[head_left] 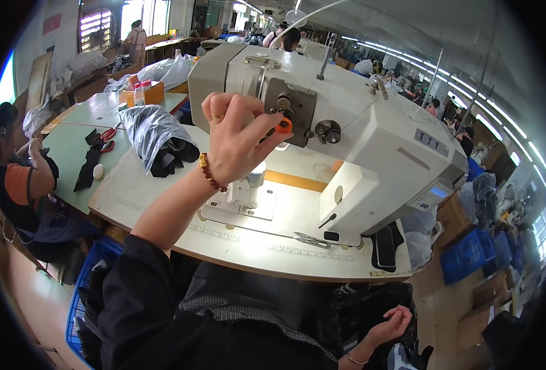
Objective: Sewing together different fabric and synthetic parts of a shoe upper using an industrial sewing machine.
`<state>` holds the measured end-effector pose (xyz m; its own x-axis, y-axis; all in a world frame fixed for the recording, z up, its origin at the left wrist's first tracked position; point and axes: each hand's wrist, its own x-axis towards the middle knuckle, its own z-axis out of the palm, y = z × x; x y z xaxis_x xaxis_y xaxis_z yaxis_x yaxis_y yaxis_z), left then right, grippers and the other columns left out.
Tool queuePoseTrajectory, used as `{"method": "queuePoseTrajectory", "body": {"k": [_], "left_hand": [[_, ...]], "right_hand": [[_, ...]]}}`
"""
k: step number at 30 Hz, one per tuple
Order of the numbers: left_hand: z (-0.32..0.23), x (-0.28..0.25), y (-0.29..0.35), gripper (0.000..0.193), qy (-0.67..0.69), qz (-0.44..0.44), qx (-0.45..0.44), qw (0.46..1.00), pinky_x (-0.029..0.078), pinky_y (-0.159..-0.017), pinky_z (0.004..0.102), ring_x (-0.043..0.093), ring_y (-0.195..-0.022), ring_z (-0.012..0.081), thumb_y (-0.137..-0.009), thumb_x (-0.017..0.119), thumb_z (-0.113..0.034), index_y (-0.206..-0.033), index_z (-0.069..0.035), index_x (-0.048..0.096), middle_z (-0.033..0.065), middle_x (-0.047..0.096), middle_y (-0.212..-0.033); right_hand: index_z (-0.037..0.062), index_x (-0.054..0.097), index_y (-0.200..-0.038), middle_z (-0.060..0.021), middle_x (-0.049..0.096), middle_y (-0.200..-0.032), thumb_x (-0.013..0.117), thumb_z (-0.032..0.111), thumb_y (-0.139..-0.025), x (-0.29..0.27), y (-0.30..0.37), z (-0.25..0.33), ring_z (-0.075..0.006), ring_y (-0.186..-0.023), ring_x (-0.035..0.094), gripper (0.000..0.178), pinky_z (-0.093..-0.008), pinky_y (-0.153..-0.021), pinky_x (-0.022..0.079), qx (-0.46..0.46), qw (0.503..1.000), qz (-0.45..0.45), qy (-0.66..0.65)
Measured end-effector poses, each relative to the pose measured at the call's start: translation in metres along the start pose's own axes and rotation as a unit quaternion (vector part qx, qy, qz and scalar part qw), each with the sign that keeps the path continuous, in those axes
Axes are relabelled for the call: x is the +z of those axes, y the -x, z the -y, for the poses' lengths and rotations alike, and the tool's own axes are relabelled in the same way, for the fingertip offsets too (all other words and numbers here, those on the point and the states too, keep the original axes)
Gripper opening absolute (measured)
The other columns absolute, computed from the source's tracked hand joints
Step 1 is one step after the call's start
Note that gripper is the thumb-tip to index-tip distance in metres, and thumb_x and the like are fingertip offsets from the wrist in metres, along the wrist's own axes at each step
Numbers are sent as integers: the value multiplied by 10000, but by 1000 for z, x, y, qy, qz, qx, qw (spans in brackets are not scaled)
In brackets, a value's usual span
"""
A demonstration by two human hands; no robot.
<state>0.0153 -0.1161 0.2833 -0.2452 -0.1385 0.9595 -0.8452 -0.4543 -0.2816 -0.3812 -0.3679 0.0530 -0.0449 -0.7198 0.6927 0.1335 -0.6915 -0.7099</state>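
My left hand (236,132) is raised to the front of a white industrial sewing machine (353,123). Its thumb and fingers close on an orange round knob (284,126) with a dark centre, beside the metal thread-tension parts. Low on the right, over my lap, my right hand (391,325) hovers with its fingers curled in, and nothing shows in it. Below the machine head, the lit needle plate (257,203) lies in the white worktable (224,243).
Thread snips (312,240) and a dark flat piece (384,248) lie at the table's right. To the left are a grey plastic bag (156,132) of black pieces, red-handled scissors (109,133) and a seated co-worker (23,185). Blue crates (464,256) stand on the right floor.
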Motion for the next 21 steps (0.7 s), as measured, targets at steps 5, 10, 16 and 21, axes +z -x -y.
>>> {"method": "queuePoseTrajectory", "body": {"k": [5,10,16,21], "left_hand": [[-5,3,-3,371,-11,-14,-18,1000,281,-838,401,431,-920,236,-596,914,-302,-859,-142,706,20,517,-905],[-6,4,0,376,-33,-13,-14,999,286,-839,401,432,-923,237,-597,909,-325,-862,-152,706,14,516,-906],[-5,3,-2,364,-3,-8,-1,1000,318,-879,414,455,-955,242,-625,873,-296,-935,-182,717,-15,537,-939],[-4,6,-1,356,19,-4,-28,999,322,-879,404,464,-959,244,-618,880,-310,-896,-171,707,-14,547,-941]], "right_hand": [[-1,599,-946,-24,493,-739,473,41,-994,7,4,-2,-82,-606,429,142,-208,-538,353,32,999,27,0],[-3,608,-952,-41,534,-788,478,22,-987,12,6,-4,-77,-611,461,137,-205,-527,366,28,996,78,-38],[-6,608,-949,-40,539,-795,480,23,-987,13,7,-6,-73,-613,462,136,-203,-523,366,58,995,79,-25],[12,617,-933,-4,498,-709,517,51,-975,26,8,1,-63,-588,432,115,-203,-517,346,60,991,102,-56]]}}
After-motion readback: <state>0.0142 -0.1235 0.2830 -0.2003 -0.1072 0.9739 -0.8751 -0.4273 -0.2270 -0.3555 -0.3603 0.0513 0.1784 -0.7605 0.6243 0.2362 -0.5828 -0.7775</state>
